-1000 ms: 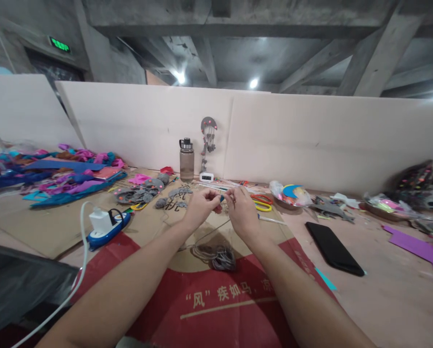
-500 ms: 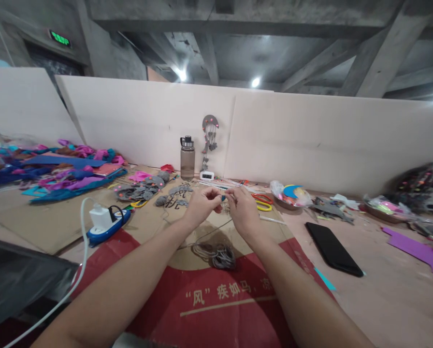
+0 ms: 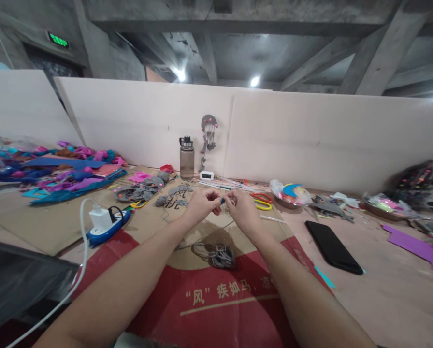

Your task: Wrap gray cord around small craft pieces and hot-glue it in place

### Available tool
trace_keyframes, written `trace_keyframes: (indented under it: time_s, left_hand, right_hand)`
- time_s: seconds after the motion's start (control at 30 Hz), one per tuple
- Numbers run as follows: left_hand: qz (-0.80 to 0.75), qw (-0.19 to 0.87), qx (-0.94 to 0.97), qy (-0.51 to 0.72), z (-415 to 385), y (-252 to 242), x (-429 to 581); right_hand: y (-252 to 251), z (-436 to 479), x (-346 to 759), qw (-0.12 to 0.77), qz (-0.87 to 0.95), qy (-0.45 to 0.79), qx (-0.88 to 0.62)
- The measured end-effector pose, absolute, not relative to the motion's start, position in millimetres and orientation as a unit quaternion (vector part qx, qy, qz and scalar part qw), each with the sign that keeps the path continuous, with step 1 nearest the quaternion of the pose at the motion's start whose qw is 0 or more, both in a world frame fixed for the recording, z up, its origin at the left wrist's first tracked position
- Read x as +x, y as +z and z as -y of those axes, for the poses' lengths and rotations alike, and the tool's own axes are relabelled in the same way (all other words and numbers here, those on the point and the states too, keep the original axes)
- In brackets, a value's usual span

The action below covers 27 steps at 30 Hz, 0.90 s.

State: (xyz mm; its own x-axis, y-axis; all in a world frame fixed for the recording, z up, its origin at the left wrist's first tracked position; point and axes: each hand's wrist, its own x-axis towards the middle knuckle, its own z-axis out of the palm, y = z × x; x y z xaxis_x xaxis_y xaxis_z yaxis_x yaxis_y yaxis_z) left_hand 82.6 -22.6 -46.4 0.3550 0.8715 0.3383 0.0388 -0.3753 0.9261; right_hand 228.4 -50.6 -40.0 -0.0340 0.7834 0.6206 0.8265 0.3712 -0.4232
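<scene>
Blue piece (image 3: 223, 200): small, held up in the middle of the frame between the two hands, above the cardboard (image 3: 182, 261); its exact shape is hard to make out, mostly hidden by fingers.
Left hand (image 3: 201, 205): thumb and forefinger appear pinched on the left side of the blue piece, the other fingers curled under.
Right hand (image 3: 244, 210): fingertips gathered just beside the right end of the blue piece; I cannot tell whether they grip it, a strand, or nothing.
Grey cord (image 3: 223, 256): looped in a loose bundle below the hands, at lower centre of the frame.
Just changed: the strand that half a second ago ran plainly from the bundle up to the right hand now shows only as a short stretch near that wrist; the bundle itself lies where it was.
Bearing on the work: likely a small finger adjustment, with the blue piece kept at the same spot.
Scissors handles (image 3: 262, 205): right of the right hand, near it.
Phone (image 3: 333, 247): lying flat, right of frame.
Bottle (image 3: 187, 163): upright, upper centre.
</scene>
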Motion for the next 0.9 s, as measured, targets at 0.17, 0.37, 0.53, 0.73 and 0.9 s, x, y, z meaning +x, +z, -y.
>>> trace_keyframes:
  time_s: [0.17, 0.37, 0.53, 0.73, 0.9]
  left_hand:
    - [-0.357, 0.454, 0.699, 0.421, 19, -50, 82]
    - [-0.357, 0.444, 0.72, 0.397, 15, -55, 81]
    - [-0.353, 0.403, 0.754, 0.38, 11, -60, 79]
    - [-0.35, 0.42, 0.751, 0.37, 10, -60, 79]
    - [-0.317, 0.548, 0.693, 0.344, 9, -56, 78]
  right_hand:
    - [-39, 50, 230, 0.351, 0.728, 0.036, -0.587]
    - [-39, 50, 230, 0.337, 0.73, 0.061, -0.591]
    - [-45, 47, 230, 0.33, 0.73, 0.063, -0.595]
    - [-47, 46, 232, 0.328, 0.716, 0.074, -0.612]
    - [-44, 44, 237, 0.33, 0.706, 0.074, -0.622]
